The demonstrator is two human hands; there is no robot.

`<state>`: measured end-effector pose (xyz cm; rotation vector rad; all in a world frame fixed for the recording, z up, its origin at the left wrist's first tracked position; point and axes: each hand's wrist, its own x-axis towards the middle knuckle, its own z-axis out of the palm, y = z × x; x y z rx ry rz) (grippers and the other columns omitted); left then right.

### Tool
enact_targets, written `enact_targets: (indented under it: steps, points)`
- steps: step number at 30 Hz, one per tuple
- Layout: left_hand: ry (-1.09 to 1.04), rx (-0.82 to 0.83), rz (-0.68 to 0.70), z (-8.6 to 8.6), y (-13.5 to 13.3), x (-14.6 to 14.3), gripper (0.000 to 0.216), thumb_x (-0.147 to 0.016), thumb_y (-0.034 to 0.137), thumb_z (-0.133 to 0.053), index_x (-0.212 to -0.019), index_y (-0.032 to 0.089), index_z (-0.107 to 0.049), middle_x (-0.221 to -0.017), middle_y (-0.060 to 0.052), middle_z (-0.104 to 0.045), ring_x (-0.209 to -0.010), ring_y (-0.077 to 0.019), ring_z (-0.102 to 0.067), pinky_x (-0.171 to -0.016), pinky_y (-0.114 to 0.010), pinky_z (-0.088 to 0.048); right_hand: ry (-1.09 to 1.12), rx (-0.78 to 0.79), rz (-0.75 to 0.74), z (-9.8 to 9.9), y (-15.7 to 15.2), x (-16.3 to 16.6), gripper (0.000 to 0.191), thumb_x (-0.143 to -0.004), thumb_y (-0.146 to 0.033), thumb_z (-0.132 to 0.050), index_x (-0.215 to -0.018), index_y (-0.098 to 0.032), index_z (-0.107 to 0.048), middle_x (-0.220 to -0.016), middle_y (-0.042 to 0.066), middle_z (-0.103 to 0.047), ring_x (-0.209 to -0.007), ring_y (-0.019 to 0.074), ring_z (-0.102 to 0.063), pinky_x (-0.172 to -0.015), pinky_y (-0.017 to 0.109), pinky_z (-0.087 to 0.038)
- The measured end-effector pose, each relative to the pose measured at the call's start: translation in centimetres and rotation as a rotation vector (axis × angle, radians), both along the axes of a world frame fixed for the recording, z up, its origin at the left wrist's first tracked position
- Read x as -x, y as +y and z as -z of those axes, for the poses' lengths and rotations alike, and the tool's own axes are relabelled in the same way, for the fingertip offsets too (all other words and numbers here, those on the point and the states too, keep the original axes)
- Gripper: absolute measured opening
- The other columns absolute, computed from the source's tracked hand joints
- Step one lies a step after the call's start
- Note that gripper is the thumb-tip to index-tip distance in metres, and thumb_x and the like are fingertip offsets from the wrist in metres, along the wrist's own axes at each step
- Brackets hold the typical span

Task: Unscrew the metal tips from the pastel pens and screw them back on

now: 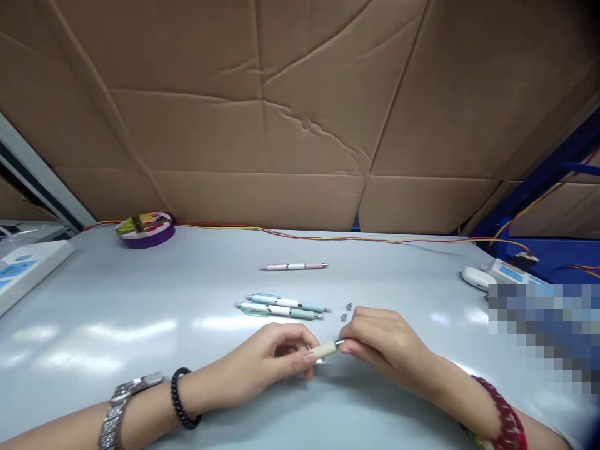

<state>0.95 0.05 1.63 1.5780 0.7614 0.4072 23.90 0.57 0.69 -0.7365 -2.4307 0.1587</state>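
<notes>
My left hand (276, 357) is closed around a pen with a cream grip (324, 350), its rear end hidden by the fingers. My right hand (382, 344) pinches the pen's silver tip (339, 342) between thumb and forefinger. Just beyond my hands lie a light blue pen (288, 303) and a light green pen (280, 311), side by side. Two small metal cone tips (346, 312) rest on the table near my right knuckles. Farther back lies a pink pen (294, 267) with its pointed tip to the right.
A purple round tin (146, 230) stands at the back left of the table (206, 269). Red and yellow wires (300, 237) run along the back edge, before a cardboard wall (262, 137). White devices sit at both sides. At right, a white rounded case (478, 279) lies near a blurred patch.
</notes>
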Motion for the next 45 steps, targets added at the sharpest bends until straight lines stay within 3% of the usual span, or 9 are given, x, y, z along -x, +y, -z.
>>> enact_targets:
  steps: [6,14,18,21,25,31,36,40,45]
  points:
    - [-0.019,0.046,-0.036,0.4,0.0,0.2,0.027,-0.092,0.039,-0.043,-0.115,0.025,-0.05,-0.077,0.001,-0.059,-0.065,-0.0112,-0.047,-0.062,-0.021,-0.039,0.082,0.087,0.004,0.2,0.6,-0.5,0.01,-0.09,-0.013,-0.047,-0.088,-0.02,-0.054,-0.073,0.002,-0.061,-0.065,0.0127,-0.055,-0.058,0.023,-0.045]
    - [0.091,-0.183,0.036,-0.2,-0.3,0.5,0.03,-0.094,0.038,-0.038,-0.119,0.028,-0.051,-0.066,0.004,-0.039,-0.057,-0.0115,-0.038,-0.051,-0.02,-0.03,0.116,0.127,-0.02,-0.5,-0.1,-0.4,0.011,-0.092,-0.026,-0.047,-0.094,-0.02,-0.056,-0.078,0.003,-0.064,-0.069,0.0141,-0.057,-0.061,0.025,-0.046]
    - [0.176,-0.507,0.024,0.2,-0.4,0.7,0.028,-0.096,0.029,-0.035,-0.121,0.029,-0.047,-0.078,0.002,-0.053,-0.064,-0.0121,-0.047,-0.058,-0.021,-0.038,0.099,0.093,0.27,-0.6,1.0,-1.3,0.04,-0.097,-0.033,-0.029,-0.063,-0.02,-0.045,-0.055,0.0,-0.048,-0.051,0.0129,-0.045,-0.05,0.026,-0.037]
    - [0.237,-0.963,0.044,1.2,-0.2,0.9,0.027,-0.093,0.018,-0.036,-0.117,0.022,-0.048,-0.083,-0.001,-0.061,-0.067,-0.0146,-0.053,-0.064,-0.024,-0.041,-0.106,0.197,0.499,-0.1,2.4,-2.4,0.045,-0.096,-0.036,-0.028,-0.053,-0.021,-0.032,-0.047,-0.003,-0.036,-0.044,0.0122,-0.033,-0.045,0.026,-0.026]
    - [0.356,-1.381,-0.019,2.5,0.6,1.1,0.019,-0.091,0.012,-0.039,-0.103,0.016,-0.052,-0.076,-0.003,-0.063,-0.064,-0.0169,-0.054,-0.061,-0.028,-0.041,-0.318,0.323,0.563,0.7,3.5,-3.0,0.047,-0.094,-0.038,-0.033,-0.051,-0.02,-0.038,-0.046,-0.002,-0.043,-0.041,0.0131,-0.036,-0.044,0.026,-0.023]
    - [0.516,-1.461,-0.049,2.9,1.4,1.2,0.022,-0.09,0.007,-0.043,-0.104,0.018,-0.055,-0.095,-0.004,-0.065,-0.095,-0.0231,-0.055,-0.079,-0.035,-0.042,-0.338,0.348,0.561,0.4,3.5,-3.1,0.048,-0.094,-0.043,-0.031,-0.054,-0.021,-0.046,-0.05,0.0,-0.052,-0.045,0.014,-0.043,-0.045,0.026,-0.026]
    - [0.488,-1.581,-0.064,2.9,1.1,1.2,0.026,-0.091,0.004,-0.04,-0.105,0.019,-0.056,-0.092,-0.002,-0.068,-0.107,-0.0245,-0.053,-0.092,-0.044,-0.035,-0.144,0.224,0.616,0.5,4.5,-4.0,0.035,-0.094,-0.038,-0.033,-0.068,-0.021,-0.049,-0.057,-0.001,-0.053,-0.049,0.014,-0.046,-0.047,0.026,-0.034]
    - [0.475,-1.632,-0.136,3.3,1.1,0.9,0.028,-0.09,0.0,-0.041,-0.1,0.019,-0.058,-0.092,-0.001,-0.068,-0.12,-0.023,-0.046,-0.106,-0.05,-0.018,0.013,0.109,0.534,0.5,6.6,-3.8,0.021,-0.09,-0.03,-0.039,-0.088,-0.02,-0.057,-0.083,0.005,-0.063,-0.074,0.0196,-0.058,-0.064,0.032,-0.046]
    - [0.466,-1.738,-0.16,3.3,1.2,0.8,0.022,-0.089,0.004,-0.043,-0.096,0.019,-0.058,-0.109,-0.004,-0.064,-0.121,-0.0268,-0.042,-0.107,-0.054,-0.012,0.033,0.08,0.443,-0.2,9.6,-1.6,0.022,-0.088,-0.027,-0.044,-0.099,-0.019,-0.061,-0.098,0.009,-0.064,-0.095,0.0253,-0.056,-0.082,0.04,-0.044]
